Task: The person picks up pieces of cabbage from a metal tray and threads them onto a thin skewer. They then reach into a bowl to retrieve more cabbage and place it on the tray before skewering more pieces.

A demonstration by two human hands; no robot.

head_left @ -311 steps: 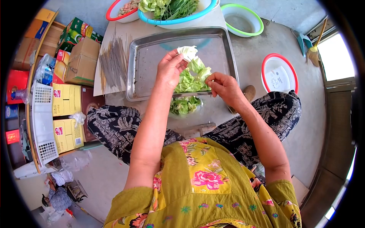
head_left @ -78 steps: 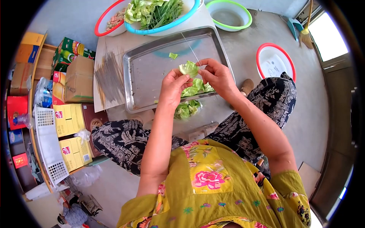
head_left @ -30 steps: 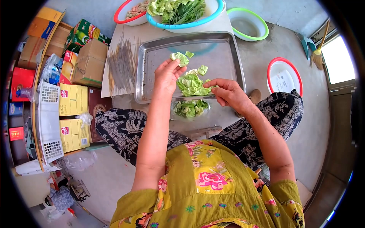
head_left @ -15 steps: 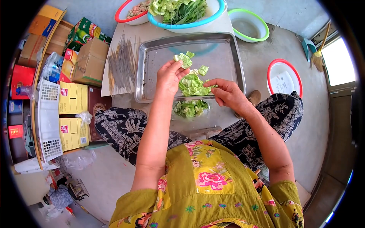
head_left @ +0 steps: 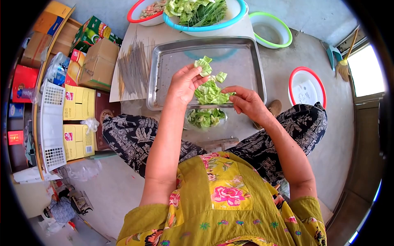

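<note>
My left hand (head_left: 183, 83) is raised over the metal tray (head_left: 164, 44), pinching light green lettuce pieces (head_left: 203, 65) between thumb and fingers. To its right, my right hand (head_left: 247, 102) is at the tray's near right part, index finger and thumb close together beside a lettuce pile (head_left: 211, 93); anything between them is too small to make out. A small loose leaf piece (head_left: 221, 76) shows above the pile. More lettuce (head_left: 205, 117) lies in a clear container below the tray's near edge. Left of the tray lies a bunch of thin sticks (head_left: 134, 69).
Beyond the tray stand a blue-rimmed basin (head_left: 201, 29) of greens and a red-rimmed bowl (head_left: 133, 16). Green-rimmed (head_left: 256, 15) and red-rimmed (head_left: 291, 84) basins are at right. Boxes (head_left: 78, 102) fill the left side. Another person (head_left: 61, 211) is at far lower left.
The view has shifted slightly. Both hands keep nearly the same pose; the lettuce in my left hand has turned a little and sits slightly farther right in view.
</note>
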